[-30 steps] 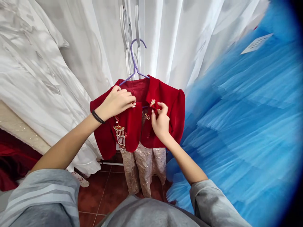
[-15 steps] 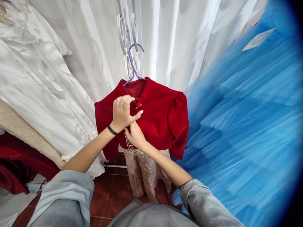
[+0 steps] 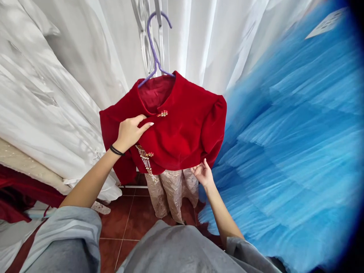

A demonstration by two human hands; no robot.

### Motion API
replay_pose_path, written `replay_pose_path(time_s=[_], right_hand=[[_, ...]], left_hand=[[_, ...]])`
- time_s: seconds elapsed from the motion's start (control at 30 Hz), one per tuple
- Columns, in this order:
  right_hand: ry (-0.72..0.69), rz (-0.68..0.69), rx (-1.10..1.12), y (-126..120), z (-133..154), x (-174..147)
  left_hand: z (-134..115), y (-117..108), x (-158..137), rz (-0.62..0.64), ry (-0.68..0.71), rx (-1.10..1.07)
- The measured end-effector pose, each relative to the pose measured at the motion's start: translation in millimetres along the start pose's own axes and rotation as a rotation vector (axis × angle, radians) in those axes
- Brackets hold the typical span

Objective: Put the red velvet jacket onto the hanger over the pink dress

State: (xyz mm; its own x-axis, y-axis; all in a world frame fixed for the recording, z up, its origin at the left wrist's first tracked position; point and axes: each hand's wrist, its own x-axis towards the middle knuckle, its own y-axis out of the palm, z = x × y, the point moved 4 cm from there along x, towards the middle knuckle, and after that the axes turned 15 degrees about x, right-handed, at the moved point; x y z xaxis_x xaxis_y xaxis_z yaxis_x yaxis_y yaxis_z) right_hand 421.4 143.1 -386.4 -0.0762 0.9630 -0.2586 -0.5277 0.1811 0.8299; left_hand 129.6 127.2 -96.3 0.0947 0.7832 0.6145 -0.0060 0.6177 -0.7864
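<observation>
A short red velvet jacket (image 3: 184, 117) hangs from a purple hanger (image 3: 155, 49). My left hand (image 3: 129, 133), with black bands at the wrist, is closed on the jacket's front just below the collar. Thumb and fingers pinch the cloth there. Beside those fingers sits a small jewelled clasp (image 3: 163, 113). Lower down, a beaded tassel ornament (image 3: 146, 159) dangles on the jacket front. My right hand (image 3: 203, 173) holds the bottom hem at the right, thumb upward and fingers curled at the edge. Below the hem shows a shiny pale pink skirt (image 3: 172, 193).
White metal scrollwork (image 3: 146, 49) carries the hanger before white curtains (image 3: 196, 38). White garments (image 3: 57, 102) hang at left. A ruffled blue tulle dress (image 3: 298, 144) with a white tag (image 3: 327, 23) fills the right. Red tiles (image 3: 113, 223) cover the floor.
My left hand has moved down and left from the collar clasp and closed on the jacket front. My right hand has left the tassel area and moved right to the hem.
</observation>
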Motion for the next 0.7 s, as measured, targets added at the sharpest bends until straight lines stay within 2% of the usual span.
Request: replay_pose_path(time_s=[0.17, 0.3, 0.37, 0.43, 0.5, 0.53, 0.6, 0.67, 0.7], right_hand=[[-0.148, -0.148, -0.094, -24, -23, 7], [-0.242, -0.206, -0.262, -24, -35, 6], [-0.370, -0.285, -0.365, -19, -29, -4], [-0.570, -0.395, -0.449, -4, -13, -23], [-0.885, -0.400, -0.605, 34, 9, -48], [-1.064, -0.322, -0.721, 64, 21, -61], [-1.396, -0.020, -1.007, 141, 36, -83], [-1.553, 0.258, -1.232, 219, 44, -94], [-1.539, 0.363, -1.356, 254, 46, -93]], left_hand=[[-2, 1, 7, 0.019, 0.003, -0.094], [-2, -1, 9, 0.009, 0.002, -0.083], [-2, -3, 7, 0.017, 0.030, -0.132], [-3, -5, 4, 0.028, 0.052, -0.185], [-4, -6, 0, 0.030, 0.061, -0.213], [-5, -6, -2, 0.026, 0.061, -0.212], [-7, -4, -6, 0.006, 0.057, -0.186], [-9, -2, -8, -0.016, 0.058, -0.145], [-10, -1, -9, -0.024, 0.060, -0.124]])
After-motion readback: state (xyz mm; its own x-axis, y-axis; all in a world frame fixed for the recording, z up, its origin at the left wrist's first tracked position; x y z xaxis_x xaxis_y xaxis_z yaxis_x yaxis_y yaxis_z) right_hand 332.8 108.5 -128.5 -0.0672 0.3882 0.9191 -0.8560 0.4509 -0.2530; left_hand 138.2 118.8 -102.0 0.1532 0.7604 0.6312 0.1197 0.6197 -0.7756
